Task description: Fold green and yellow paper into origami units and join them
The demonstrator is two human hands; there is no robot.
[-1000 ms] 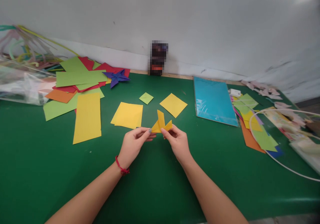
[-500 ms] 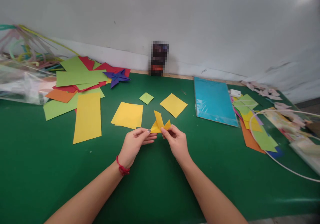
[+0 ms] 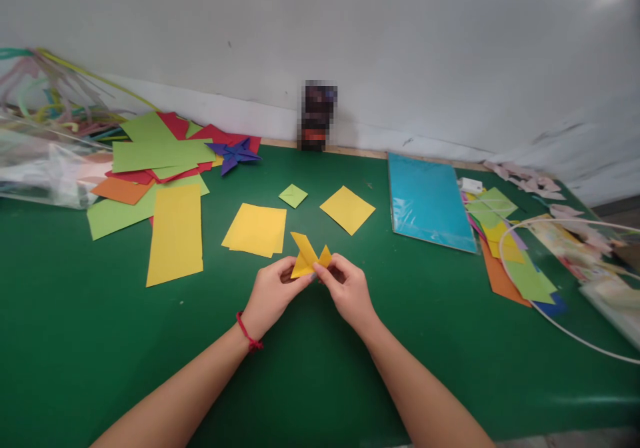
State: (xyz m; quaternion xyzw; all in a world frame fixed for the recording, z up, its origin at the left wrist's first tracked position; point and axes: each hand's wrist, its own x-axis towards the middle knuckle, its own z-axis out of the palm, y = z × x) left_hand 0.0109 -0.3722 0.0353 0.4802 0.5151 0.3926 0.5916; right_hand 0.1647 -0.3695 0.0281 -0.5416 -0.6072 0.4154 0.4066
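A folded piece of yellow paper [image 3: 304, 259] with upright pointed flaps is pinched between both hands, a little above the green table. My left hand [image 3: 270, 295], a red cord bracelet at its wrist, grips the lower left edge; its thumb lies along the bottom fold. From the other side my right hand [image 3: 347, 288] closes thumb and fingers on the lower right part. The fingers behind the paper are partly hidden. Just beyond lie a stack of square yellow sheets [image 3: 257, 230], a small folded green square [image 3: 293, 196] and a yellow square turned cornerwise [image 3: 347, 210].
Left are a yellow strip [image 3: 176, 235], green and red sheets [image 3: 163, 157], a purple folded star [image 3: 234, 156] and a clear plastic bag [image 3: 45, 168]. A blue paper pack [image 3: 430, 201] lies right, near mixed papers [image 3: 520, 261] and a white cable [image 3: 515, 288]. A pixelated dark object [image 3: 317, 115] stands by the wall.
The folded yellow paper has moved slightly left and toward me, and its flaps have tilted left. My left thumb has shifted right along the bottom fold, close to my right thumb.
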